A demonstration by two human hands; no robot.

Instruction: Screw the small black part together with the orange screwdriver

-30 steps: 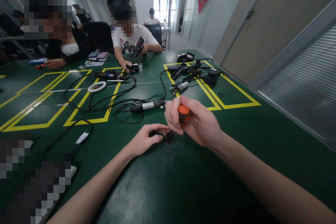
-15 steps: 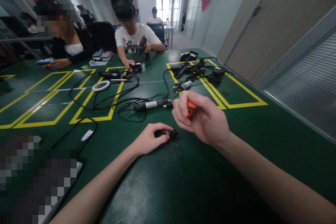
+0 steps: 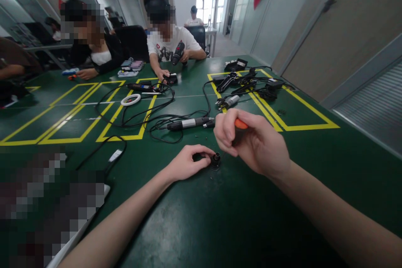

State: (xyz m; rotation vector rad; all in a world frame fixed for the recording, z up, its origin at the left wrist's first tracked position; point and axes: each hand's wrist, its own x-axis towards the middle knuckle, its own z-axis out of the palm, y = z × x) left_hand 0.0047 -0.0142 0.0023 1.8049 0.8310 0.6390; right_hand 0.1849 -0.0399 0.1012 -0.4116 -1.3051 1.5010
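Note:
On the green table (image 3: 176,222), my left hand (image 3: 190,162) pinches a small black round part (image 3: 216,160) that stands upright, an open tube-like top showing. Thumb and fingertips grip it from its left side. My right hand (image 3: 251,142) is just to the right and above it, fingers curled round an orange-handled screwdriver (image 3: 241,124). Most of the handle is hidden by the fingers. The screwdriver's tip, near the black part, is too thin and dark to make out clearly.
A silver-and-black corded tool (image 3: 188,123) lies beyond my hands among loops of black cable. More cabled tools (image 3: 232,81) lie at the back right, near a white ring (image 3: 130,99) at left. Pixelated panels are at lower left. Across the table a person holds a power drill (image 3: 178,53).
The view has swung slightly left, so everything sits further right. My right hand has turned the orange handle, showing less of it. My left hand keeps its pinch on the black part.

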